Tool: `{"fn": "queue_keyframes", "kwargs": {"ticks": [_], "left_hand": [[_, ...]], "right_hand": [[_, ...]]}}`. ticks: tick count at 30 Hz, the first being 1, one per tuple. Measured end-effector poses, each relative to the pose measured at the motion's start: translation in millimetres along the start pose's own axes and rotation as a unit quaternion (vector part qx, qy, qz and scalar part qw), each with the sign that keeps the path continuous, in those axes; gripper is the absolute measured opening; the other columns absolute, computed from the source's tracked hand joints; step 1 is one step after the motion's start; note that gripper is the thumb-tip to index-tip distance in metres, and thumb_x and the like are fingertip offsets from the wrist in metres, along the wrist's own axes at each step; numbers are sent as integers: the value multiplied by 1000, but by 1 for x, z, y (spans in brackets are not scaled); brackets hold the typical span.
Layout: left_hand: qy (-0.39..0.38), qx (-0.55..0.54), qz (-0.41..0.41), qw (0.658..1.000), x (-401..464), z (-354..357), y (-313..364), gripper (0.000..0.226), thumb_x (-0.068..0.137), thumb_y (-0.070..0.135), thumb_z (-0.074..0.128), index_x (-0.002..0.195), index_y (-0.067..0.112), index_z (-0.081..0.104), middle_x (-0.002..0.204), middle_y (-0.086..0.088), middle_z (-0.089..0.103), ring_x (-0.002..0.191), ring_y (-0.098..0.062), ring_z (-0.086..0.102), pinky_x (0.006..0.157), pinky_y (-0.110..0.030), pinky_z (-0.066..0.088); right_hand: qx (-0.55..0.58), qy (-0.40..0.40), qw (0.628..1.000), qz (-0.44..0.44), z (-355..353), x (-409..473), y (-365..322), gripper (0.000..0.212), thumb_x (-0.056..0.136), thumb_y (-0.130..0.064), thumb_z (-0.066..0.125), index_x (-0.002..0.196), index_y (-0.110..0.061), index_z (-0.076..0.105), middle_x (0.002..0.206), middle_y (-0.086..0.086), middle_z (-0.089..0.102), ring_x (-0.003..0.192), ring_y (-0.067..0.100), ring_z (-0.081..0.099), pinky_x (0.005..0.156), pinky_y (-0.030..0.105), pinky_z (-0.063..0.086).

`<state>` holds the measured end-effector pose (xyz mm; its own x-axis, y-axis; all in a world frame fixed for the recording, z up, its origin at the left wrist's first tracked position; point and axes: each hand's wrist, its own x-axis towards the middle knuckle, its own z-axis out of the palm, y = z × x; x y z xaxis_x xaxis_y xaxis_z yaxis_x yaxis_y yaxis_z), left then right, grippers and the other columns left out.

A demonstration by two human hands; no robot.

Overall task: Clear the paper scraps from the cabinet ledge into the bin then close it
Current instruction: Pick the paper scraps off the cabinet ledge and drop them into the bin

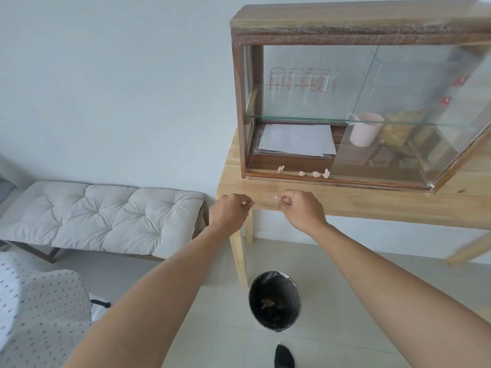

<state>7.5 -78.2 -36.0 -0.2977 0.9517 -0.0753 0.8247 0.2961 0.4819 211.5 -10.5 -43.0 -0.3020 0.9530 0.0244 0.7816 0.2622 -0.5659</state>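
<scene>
Several small pink paper scraps (301,173) lie in a row on the front ledge (265,177) of the wooden glass cabinet (345,25). Its left half stands open, with the sliding glass pane (398,115) over the right half. My right hand (300,208) hovers in front of the table edge below the ledge, pinching one paper scrap (277,198) between its fingertips. My left hand (231,209) is beside it with its fingers pinched together; I see nothing in them. The black-lined bin (253,293) stands on the floor below, with crumpled scraps at its bottom.
The cabinet sits on a light wooden table (345,200) against the wall. Inside are glasses (303,83), white sheets (297,140), a pink cup (364,130) and packets. A cushioned bench (101,216) stands on the left, with spotted fabric (39,309) near me. My foot (283,357) is near the bin.
</scene>
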Motion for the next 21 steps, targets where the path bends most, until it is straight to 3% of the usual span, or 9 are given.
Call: {"fn": "queue_keyframes", "kwargs": {"ticks": [7,11,18,21], "left_hand": [[-34,-5,-9,999,-29,22,-13,29,108,38,55,124,36,79,108,-1,81,106,-31,72,92,-47,59],[-60,2,-21,998,-42,47,-22,28,108,37,55,123,36,79,106,2,82,107,-29,72,91,-46,60],[-102,11,-44,994,-54,94,-36,29,109,40,55,124,36,79,110,3,82,106,-29,72,90,-45,60],[-120,15,-52,991,-55,116,-40,28,110,38,55,124,33,79,110,3,82,106,-27,73,89,-42,61]], "right_hand": [[13,-32,999,17,18,-34,26,24,101,-47,60,107,-32,78,64,-12,62,67,14,62,56,28,36],[9,-55,998,40,32,-50,46,23,100,-47,62,109,-33,78,71,-14,62,77,20,65,63,30,39],[17,-94,992,80,65,-75,81,23,99,-51,63,97,-32,77,66,-18,58,65,5,56,55,24,32],[13,-118,988,96,79,-83,96,26,98,-52,63,92,-31,76,65,-18,58,67,11,60,55,24,32]]}}
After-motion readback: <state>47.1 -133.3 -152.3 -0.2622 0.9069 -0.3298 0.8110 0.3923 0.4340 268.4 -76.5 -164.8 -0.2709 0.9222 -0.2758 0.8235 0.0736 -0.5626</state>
